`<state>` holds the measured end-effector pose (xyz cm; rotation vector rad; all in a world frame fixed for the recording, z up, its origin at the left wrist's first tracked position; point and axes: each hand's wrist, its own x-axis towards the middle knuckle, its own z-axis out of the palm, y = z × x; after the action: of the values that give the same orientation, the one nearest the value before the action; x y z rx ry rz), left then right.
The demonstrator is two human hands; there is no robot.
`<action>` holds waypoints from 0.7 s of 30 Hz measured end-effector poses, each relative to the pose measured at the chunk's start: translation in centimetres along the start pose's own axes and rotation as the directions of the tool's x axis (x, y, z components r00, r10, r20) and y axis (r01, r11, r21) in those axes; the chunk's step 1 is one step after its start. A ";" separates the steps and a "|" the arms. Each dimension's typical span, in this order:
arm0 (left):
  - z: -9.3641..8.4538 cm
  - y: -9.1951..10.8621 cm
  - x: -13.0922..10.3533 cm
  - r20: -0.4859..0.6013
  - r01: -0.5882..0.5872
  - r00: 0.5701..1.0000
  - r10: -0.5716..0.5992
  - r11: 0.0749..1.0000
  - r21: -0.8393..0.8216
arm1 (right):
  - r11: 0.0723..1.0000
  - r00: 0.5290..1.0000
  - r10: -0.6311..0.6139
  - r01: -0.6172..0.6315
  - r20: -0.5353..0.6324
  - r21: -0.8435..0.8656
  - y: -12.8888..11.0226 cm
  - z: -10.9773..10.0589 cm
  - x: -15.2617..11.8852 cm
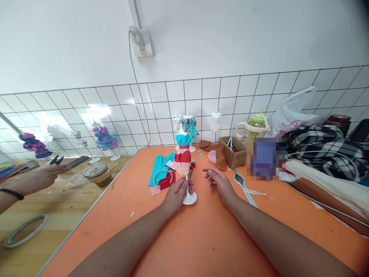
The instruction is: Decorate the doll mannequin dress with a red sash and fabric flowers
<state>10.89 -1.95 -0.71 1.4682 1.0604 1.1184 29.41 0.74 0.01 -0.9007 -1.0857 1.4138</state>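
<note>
Upright on the orange table [173, 246] stands a small white dress form [190, 198], wearing a miniature dress [182, 154] in turquoise, red and pale pink layers. My left hand [175, 195] is closed round its thin post, just above the round base. To the right of the stand, my right hand [221, 185] hovers with loosely bent fingers apart and nothing in them. Left of the dress lie turquoise fabric [158, 169], red fabric pieces [165, 184] and a silver ring [155, 179]. A dark slim tool, partly hidden, lies behind the post.
More dress forms [215, 121] stand against the tiled wall. At right are a cardboard box [235, 154], grey scissors-like handles [238, 177], a green-lidded jug [258, 125] and plaid cloth [314, 142]. A co-worker's hand [37, 179] holds dark scissors [76, 162] at the left table.
</note>
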 end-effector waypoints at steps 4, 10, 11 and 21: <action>0.6 0.3 -0.8 0.170 0.041 0.985 -0.007 0.979 -0.199 | 0.987 0.985 -0.102 0.117 0.142 -0.106 -0.2 -0.3 0.3; 0.8 0.8 -1.4 0.344 0.225 0.937 -0.060 0.857 -0.464 | 0.746 0.897 -0.436 0.401 0.065 -0.532 -0.5 1.2 -1.5; 0.8 0.8 -1.4 0.339 0.223 0.938 -0.065 0.864 -0.451 | 0.652 0.858 -0.511 0.423 0.049 -0.630 -0.5 1.4 -1.8; 1.9 0.8 -1.5 0.405 0.155 0.912 -0.067 0.970 -0.189 | 0.355 0.781 -0.621 0.352 0.063 -0.866 -0.4 2.1 -2.0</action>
<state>12.51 -3.88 -0.34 1.3639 0.7033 0.7824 27.84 -1.55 0.93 -1.2447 -1.6838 0.1144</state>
